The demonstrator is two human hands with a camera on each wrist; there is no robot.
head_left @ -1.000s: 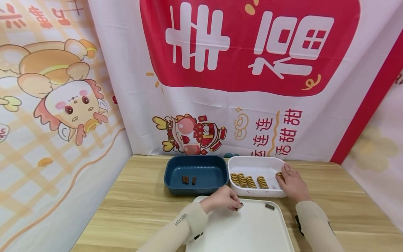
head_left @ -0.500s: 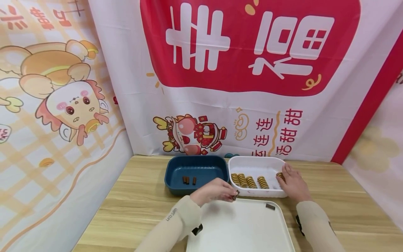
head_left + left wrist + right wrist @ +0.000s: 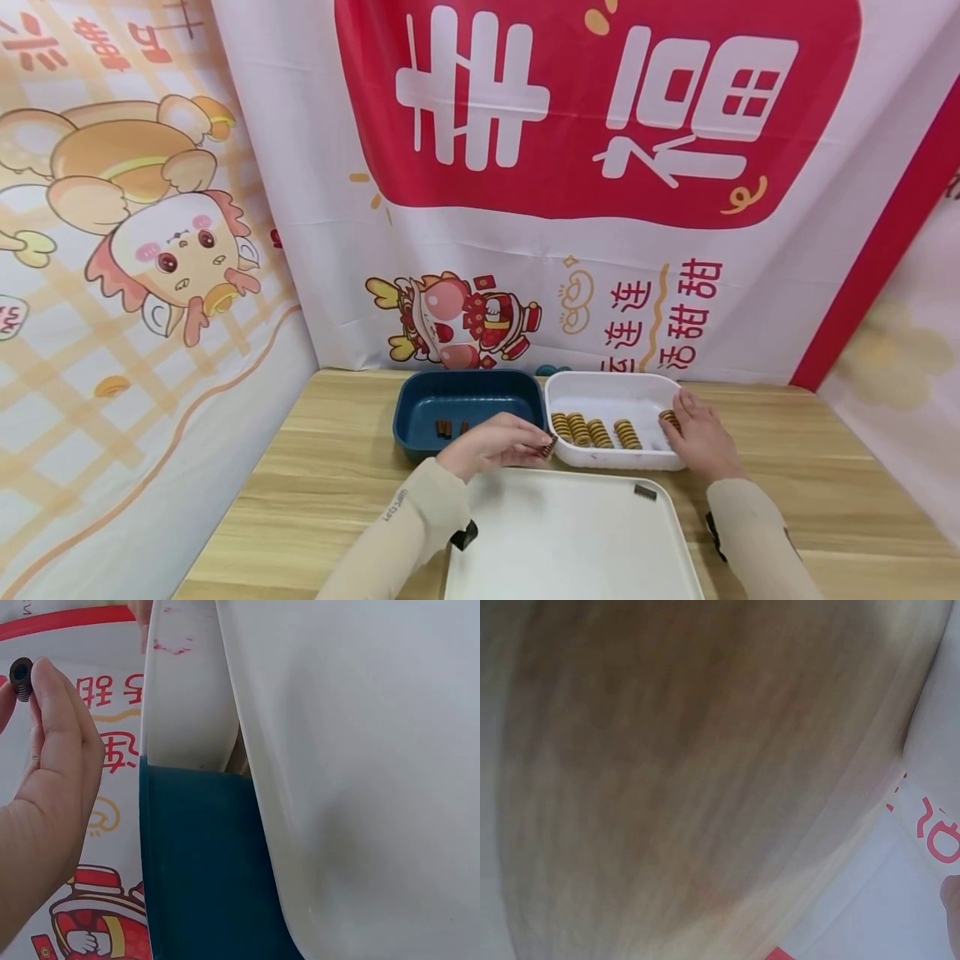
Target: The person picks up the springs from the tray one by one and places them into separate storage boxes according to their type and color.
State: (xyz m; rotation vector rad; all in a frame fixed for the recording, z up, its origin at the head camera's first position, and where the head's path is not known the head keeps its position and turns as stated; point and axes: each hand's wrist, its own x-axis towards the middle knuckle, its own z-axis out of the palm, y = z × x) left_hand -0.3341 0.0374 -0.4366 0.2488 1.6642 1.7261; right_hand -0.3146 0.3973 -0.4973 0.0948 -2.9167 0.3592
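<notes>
My left hand (image 3: 495, 443) pinches a dark brown coil spring (image 3: 549, 447) by the near left corner of the white box (image 3: 622, 458). Close up, the left wrist view shows this ribbed, hollow spring (image 3: 22, 679) between thumb and fingertips. Several thicker yellow-brown coil springs (image 3: 626, 434) lie inside the white box. On its right rim rests my right hand (image 3: 703, 437), fingers extended beside one more yellow-brown spring (image 3: 670, 419). Brown cylinders (image 3: 444, 428) lie in the dark blue box (image 3: 420, 450), partly hidden by my left hand. Another dark spring (image 3: 645, 492) lies on the white tray (image 3: 577, 533).
The two boxes stand side by side at the back of the wooden table (image 3: 300, 492), in front of a printed cloth (image 3: 450, 225). The tray lies nearer to me. A small teal object (image 3: 551, 369) shows behind the boxes.
My left hand has lifted the dark spring from above the tray and moved left and back towards the blue box. My right hand has stayed at the white box's rim.
</notes>
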